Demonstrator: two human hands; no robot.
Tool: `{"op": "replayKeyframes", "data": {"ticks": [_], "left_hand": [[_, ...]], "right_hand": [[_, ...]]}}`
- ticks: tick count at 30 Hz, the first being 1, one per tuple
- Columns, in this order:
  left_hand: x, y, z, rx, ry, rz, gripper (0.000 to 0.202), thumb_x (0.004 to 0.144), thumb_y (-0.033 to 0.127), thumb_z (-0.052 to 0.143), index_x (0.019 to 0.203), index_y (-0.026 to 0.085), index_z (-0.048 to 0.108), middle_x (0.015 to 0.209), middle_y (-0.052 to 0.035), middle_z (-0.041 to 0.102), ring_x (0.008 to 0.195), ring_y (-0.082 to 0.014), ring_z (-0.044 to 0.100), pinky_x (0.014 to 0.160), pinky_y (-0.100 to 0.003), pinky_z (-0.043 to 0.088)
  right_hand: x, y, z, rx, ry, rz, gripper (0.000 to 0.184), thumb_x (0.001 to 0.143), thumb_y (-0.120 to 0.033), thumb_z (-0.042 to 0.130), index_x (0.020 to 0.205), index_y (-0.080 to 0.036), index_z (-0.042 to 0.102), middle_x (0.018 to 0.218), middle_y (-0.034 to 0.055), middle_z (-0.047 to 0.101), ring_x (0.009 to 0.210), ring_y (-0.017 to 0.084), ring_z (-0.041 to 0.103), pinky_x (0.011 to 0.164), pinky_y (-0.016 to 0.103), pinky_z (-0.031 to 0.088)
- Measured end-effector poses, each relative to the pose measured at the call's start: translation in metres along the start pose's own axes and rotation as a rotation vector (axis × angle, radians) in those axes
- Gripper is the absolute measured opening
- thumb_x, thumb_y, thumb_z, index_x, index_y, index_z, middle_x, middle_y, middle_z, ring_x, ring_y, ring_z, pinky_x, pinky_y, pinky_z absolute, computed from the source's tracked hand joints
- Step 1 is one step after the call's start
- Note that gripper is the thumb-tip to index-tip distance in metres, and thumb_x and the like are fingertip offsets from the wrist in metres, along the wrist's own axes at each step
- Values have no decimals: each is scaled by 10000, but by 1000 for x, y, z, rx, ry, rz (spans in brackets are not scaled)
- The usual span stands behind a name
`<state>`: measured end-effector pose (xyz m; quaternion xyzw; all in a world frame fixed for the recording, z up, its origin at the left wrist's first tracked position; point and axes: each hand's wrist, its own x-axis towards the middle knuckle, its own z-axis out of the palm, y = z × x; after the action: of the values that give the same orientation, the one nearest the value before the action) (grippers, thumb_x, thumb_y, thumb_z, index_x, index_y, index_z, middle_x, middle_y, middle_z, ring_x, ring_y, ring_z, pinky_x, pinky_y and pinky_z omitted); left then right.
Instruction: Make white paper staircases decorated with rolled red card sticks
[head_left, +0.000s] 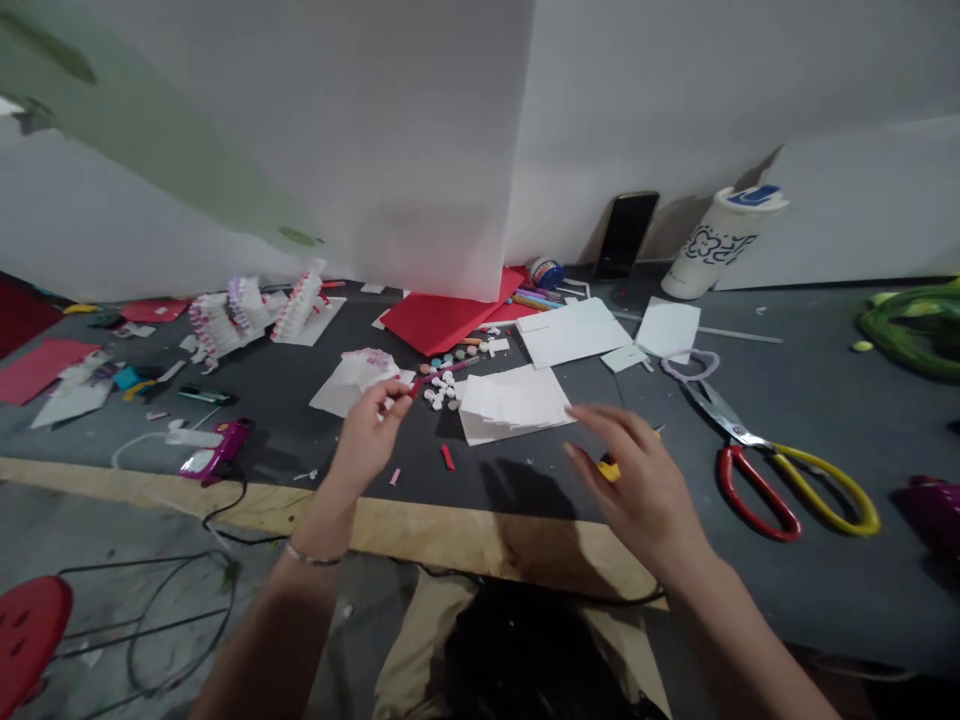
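Note:
My left hand (367, 430) is closed in a pinch on a small red piece (415, 387), too small to name. Just past its fingertips lies a purple marker (454, 370) beside several white round beads or buttons (441, 390). A sheet of white paper with purple and pink marks (349, 380) rests left of that hand. My right hand (630, 465) hovers with its thumb and fingers apart, holding nothing visible. Its fingertips are near a stack of white paper sheets (514, 402). Behind it a yellow-handled tool (609, 468) is partly hidden.
Large scissors (742, 435) with red and yellow handles lie at right. A phone (627, 235) and a white cup (716, 245) stand against the wall. Red paper (442, 315) lies at the back. At left are ruffled paper pieces (225, 320) and a purple corded device (217, 452).

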<state>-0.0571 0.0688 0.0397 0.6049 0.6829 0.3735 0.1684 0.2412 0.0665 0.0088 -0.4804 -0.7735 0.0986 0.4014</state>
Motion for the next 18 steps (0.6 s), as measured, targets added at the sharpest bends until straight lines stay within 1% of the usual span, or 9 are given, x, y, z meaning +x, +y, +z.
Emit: {"op": "replayKeyframes", "data": {"ticks": [2,4,6,8,10,11,13,16,18], "left_hand": [[21,7,-18,139,170,226,185,871,372,532,889,209,620,1088,-80,673,1049,-243,589,954,-400,443],[43,13,-32,223,316,388,151,890,342,527,883,213,606,1167,-99,636,1155,-259,539,1036,-430,387],[63,16,-42,259,411,473,130,902,330,527,904,219,595,1165,-112,621,1169,-262,524,1051,-439,378],[81,16,-50,266,446,527,117,915,318,516,920,226,589,1153,-116,614,1164,-258,521,1046,-440,387],[97,17,-59,268,461,570,102,920,307,515,928,234,585,1170,-112,604,1175,-256,515,1043,-440,392],[105,17,-63,270,466,592,91,918,303,521,928,238,584,1184,-109,598,1183,-256,510,1044,-442,391],[116,20,-72,268,474,625,68,913,296,536,928,247,580,1198,-101,594,1198,-256,504,1051,-446,385],[123,27,-83,243,473,641,50,915,283,540,939,254,573,1215,-87,591,1223,-249,494,1073,-444,367],[120,29,-87,233,456,623,59,926,278,524,950,254,572,1217,-79,597,1221,-237,502,1076,-431,370]], "right_hand": [[46,-10,7,19,128,-30,505,918,-366,512,1394,-234,407,1258,145,557,1177,304,529,919,485,495],[100,-16,16,50,197,-88,705,886,-418,549,1486,-237,226,1434,161,411,1317,348,395,981,553,438],[151,-19,30,77,148,-160,767,858,-437,582,1492,-226,206,1482,155,357,1362,364,329,1018,571,393],[191,-22,46,139,17,-190,599,860,-377,581,1399,-206,385,1353,141,510,1242,324,477,990,515,428],[220,-25,62,175,-82,-194,297,899,-317,515,1157,-187,580,1058,105,659,1006,266,611,895,445,487],[231,-27,68,191,-92,-188,221,917,-308,486,1053,-187,611,934,82,671,902,239,630,841,415,505],[254,-28,74,249,-28,-143,194,940,-318,459,953,-190,605,804,46,652,768,199,618,740,361,520],[294,-26,68,398,118,-49,183,947,-326,475,1015,-181,563,837,22,649,724,139,594,650,275,508],[322,-23,60,429,117,-40,212,955,-305,449,1065,-151,545,875,5,642,733,89,584,659,228,490]]}}
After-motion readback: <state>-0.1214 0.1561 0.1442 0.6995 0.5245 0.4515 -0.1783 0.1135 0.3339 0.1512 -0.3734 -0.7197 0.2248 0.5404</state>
